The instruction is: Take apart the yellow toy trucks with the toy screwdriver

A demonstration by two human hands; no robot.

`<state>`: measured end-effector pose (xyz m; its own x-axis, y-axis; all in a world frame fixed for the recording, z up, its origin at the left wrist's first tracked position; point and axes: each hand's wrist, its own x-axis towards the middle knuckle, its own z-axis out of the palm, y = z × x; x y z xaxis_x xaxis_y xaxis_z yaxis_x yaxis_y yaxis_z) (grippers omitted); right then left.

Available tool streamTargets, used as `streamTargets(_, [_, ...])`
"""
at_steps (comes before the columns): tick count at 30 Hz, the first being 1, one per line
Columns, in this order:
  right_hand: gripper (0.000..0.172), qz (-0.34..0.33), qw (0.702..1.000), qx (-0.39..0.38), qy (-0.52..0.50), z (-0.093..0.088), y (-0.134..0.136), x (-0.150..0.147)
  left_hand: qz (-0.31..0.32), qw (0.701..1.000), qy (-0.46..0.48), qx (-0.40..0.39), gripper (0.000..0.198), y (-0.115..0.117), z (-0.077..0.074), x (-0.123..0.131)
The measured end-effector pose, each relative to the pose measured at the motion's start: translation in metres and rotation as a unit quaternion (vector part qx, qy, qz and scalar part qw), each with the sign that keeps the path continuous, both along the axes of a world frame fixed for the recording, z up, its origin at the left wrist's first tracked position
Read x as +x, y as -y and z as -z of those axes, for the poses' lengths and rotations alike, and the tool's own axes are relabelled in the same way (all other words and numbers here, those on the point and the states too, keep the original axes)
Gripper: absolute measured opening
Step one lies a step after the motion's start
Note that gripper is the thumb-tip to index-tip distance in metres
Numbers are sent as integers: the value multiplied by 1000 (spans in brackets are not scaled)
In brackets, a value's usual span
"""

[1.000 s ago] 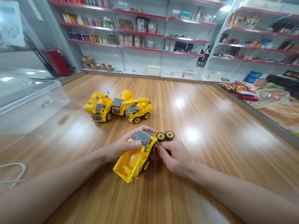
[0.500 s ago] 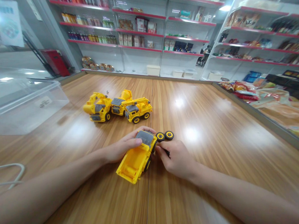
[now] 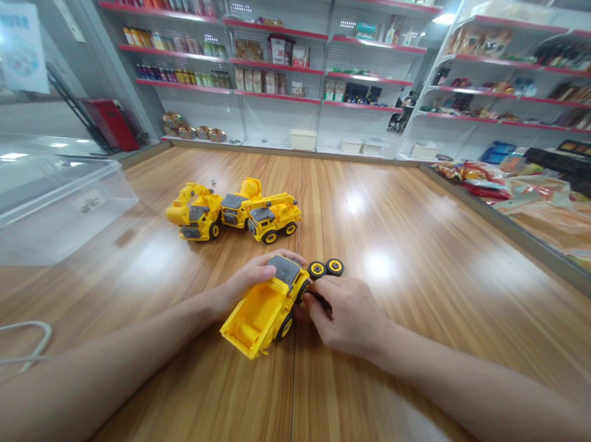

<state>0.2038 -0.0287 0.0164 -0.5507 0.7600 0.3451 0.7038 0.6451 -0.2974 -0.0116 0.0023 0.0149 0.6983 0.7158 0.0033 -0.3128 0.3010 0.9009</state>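
Note:
A yellow toy dump truck (image 3: 260, 312) with a grey windshield is held tilted above the wooden table by my left hand (image 3: 244, 281), its thumb on the cab and its fingers around the far side. My right hand (image 3: 347, 314) is closed, thumb and index fingertips pinched at the truck's dark front wheel (image 3: 302, 291). Something dark shows under those fingers, too hidden to name. The rear wheel (image 3: 285, 326) with its yellow hub faces right. Just beyond my right hand lie two loose toy wheels (image 3: 325, 268), side by side, black with yellow hubs.
Behind the truck stand a toy excavator (image 3: 194, 213), a toy mixer truck (image 3: 236, 204) and a toy crane truck (image 3: 274, 221). At the left is a clear plastic bin (image 3: 50, 209), with a white cable (image 3: 38, 338) nearer me. Packaged goods (image 3: 478, 175) lie beyond the right edge.
The dump truck has turned slightly, its bed swinging left and showing more of the rear wheel. My left thumb has shifted a little left; my right fingertips stay at the front wheel.

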Motion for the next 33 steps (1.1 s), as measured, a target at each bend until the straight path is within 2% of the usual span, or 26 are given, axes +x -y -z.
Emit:
streamTargets(2, [23,13,999,-41,-18,1,-1,-1,-17,1000,-6,6,53,0,0,0])
streamTargets(5, [23,9,998,-63,-27,3,-2,-1,-29,999,-28,18,54,-1,1,1])
streamTargets(12, [13,-15,998,-35,-44,8,-5,3,-11,1000,-21,-7,56,-1,1,-1])
streamTargets(15, [8,-11,998,-31,-49,6,-5,3,-21,1000,-16,-2,56,-2,2,-1])
streamTargets(17, [12,-7,998,-40,-45,4,-5,2,-29,999,-12,5,54,-2,3,-1])
streamTargets(20, [19,-10,998,-52,-43,4,-6,2,-9,1000,-1,0,53,-2,4,-1])
streamTargets(26, [6,-16,996,-41,-78,8,-7,3,3,1000,3,-8,56,-2,5,-3])
streamTargets(33, [17,-18,996,-52,-66,8,-8,3,-4,1000,-2,-6,55,-1,2,-2])
